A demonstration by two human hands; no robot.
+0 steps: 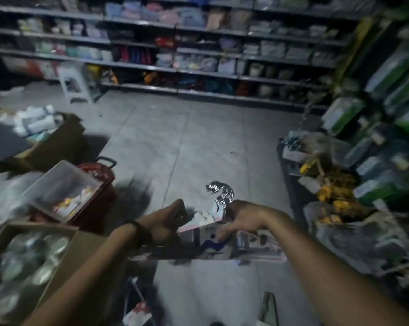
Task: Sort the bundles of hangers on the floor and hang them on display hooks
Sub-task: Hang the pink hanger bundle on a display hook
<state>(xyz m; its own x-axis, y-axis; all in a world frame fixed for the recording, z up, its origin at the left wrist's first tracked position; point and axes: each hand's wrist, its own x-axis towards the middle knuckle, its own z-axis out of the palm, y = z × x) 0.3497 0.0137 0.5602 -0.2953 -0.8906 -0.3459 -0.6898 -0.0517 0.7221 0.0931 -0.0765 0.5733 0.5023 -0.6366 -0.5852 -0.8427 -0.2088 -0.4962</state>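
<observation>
— Down at the bottom middle of the view, above the floor (pixel 210 142), what is being held?

— One bundle of hangers (pixel 257 247), lying roughly level between the two hands and lifted off the grey tiles. Its silver hooks (pixel 221 192) stand up together from the top. A printed paper label (pixel 204 220) is wrapped round its middle.

— How does the left grip stand?

— The left grip (pixel 168 220) is at the left part of the bundle, fingers curled in against it and thumb raised. Blur hides just how the fingers lie. A dark wristband (pixel 141 234) sits on that wrist.

— And the right grip?

— The right grip (pixel 240 220) is closed over the top of the bundle, just right of the hooks. Its fingers curl down over the front and its thumb side lies against the base of the hooks.

— What lies to the left?

— A red basket (pixel 104 196) with a clear plastic tub (pixel 57 184) tilted on it. Nearer is an open near cardboard box (pixel 86 250) of pale round things. Further back, a far cardboard box (pixel 64 142) holds white packs.

— To the right?

— Stacked green packs (pixel 398 74), with yellow goods (pixel 333 184) low by the floor.

— And ahead?

— Long shelves (pixel 175 69) crowded with goods run across the far wall, and a white stool (pixel 75 83) stands on the floor in front of them. Motion blur softens the whole picture, so no print can be read.
</observation>
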